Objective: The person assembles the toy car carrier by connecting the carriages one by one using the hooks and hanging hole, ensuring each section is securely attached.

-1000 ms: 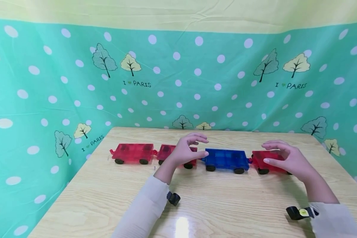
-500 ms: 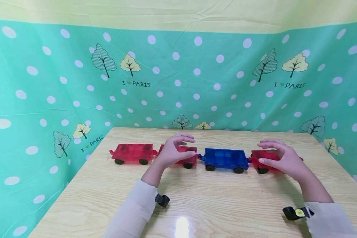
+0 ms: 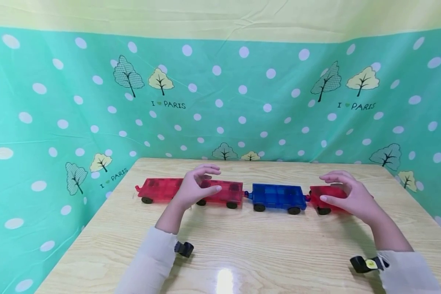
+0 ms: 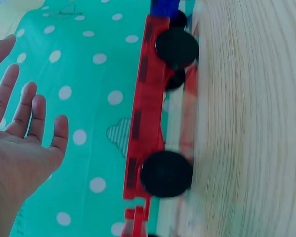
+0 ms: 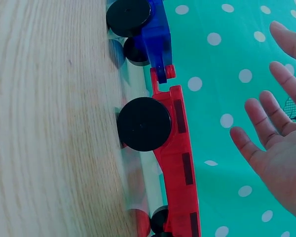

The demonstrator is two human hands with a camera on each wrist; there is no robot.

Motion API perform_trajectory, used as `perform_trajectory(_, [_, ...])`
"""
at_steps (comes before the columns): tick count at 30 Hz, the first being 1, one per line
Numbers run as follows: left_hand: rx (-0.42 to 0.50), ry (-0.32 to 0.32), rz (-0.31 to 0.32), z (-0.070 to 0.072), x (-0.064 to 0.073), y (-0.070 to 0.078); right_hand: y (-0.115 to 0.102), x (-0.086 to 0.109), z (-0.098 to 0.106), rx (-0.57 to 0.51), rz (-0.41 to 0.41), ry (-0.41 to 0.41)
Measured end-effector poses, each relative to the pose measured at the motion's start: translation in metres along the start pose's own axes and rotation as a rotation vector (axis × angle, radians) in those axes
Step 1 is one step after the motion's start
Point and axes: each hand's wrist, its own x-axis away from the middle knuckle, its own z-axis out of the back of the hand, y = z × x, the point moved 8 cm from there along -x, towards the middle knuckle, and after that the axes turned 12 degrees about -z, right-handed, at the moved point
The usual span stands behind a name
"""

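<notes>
A row of translucent toy train cars stands on the wooden table. From the left come a red car [image 3: 159, 189], a second red car [image 3: 224, 192], a blue car [image 3: 278, 196] and a red car [image 3: 323, 196] at the right end. Above the gap between the two left cars is my left hand [image 3: 192, 188], fingers loosely bent and holding nothing; it hides their coupling in the head view. My right hand [image 3: 353, 197] hovers over the right-end car, also holding nothing. Both wrist views show each hand [image 4: 27, 128] apart from the cars, fingers spread.
The cars' black wheels [image 5: 144, 124] rest on the table [image 3: 264, 253]. Behind it hangs a green dotted cloth [image 3: 220, 90] with printed trees, close to the table's back edge. Black wrist cameras [image 3: 184, 249] are strapped at both sleeves.
My left hand has moved left along the row, from beside the blue car, across the second red car, to its left end. The right hand and the cars have hardly moved.
</notes>
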Motion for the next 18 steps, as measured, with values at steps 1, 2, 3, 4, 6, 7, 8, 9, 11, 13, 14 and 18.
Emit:
perform_trajectory(1, [-0.001, 0.003, 0.000, 0.003, 0.001, 0.000, 0.000, 0.000, 0.001, 0.000, -0.001, 0.002])
perform_trajectory(2, [-0.004, 0.005, -0.003, 0.007, 0.003, 0.000, 0.000, 0.001, 0.001, 0.002, -0.001, 0.005])
perform_trajectory(3, [-0.006, 0.003, -0.011, 0.009, 0.004, 0.001, -0.001, 0.002, 0.002, 0.008, -0.003, 0.008])
perform_trajectory(4, [-0.008, 0.000, -0.015, 0.012, 0.005, 0.001, -0.001, 0.002, 0.002, 0.011, -0.003, 0.009])
perform_trajectory(6, [-0.019, -0.005, -0.020, 0.018, 0.009, 0.002, -0.001, 0.003, 0.003, 0.009, 0.000, 0.004])
perform_trajectory(7, [-0.026, -0.008, -0.020, 0.021, 0.010, 0.003, -0.001, 0.004, 0.004, 0.009, 0.001, 0.000])
perform_trajectory(8, [-0.036, -0.010, -0.018, 0.024, 0.012, 0.005, -0.002, 0.004, 0.004, 0.009, 0.004, -0.004])
perform_trajectory(9, [-0.043, -0.012, -0.015, 0.027, 0.014, 0.006, -0.001, 0.004, 0.004, 0.005, 0.005, -0.011])
perform_trajectory(11, [-0.060, -0.013, -0.009, 0.034, 0.019, 0.007, -0.001, 0.005, 0.005, -0.002, 0.008, -0.018])
perform_trajectory(13, [-0.078, -0.014, -0.009, 0.040, 0.023, 0.009, -0.001, 0.005, 0.007, -0.001, 0.014, -0.016])
perform_trajectory(14, [-0.089, -0.014, -0.010, 0.043, 0.026, 0.010, -0.001, 0.006, 0.008, 0.002, 0.016, -0.011])
perform_trajectory(18, [-0.118, -0.010, -0.013, 0.054, 0.036, 0.013, 0.001, 0.009, 0.012, 0.021, 0.019, 0.014])
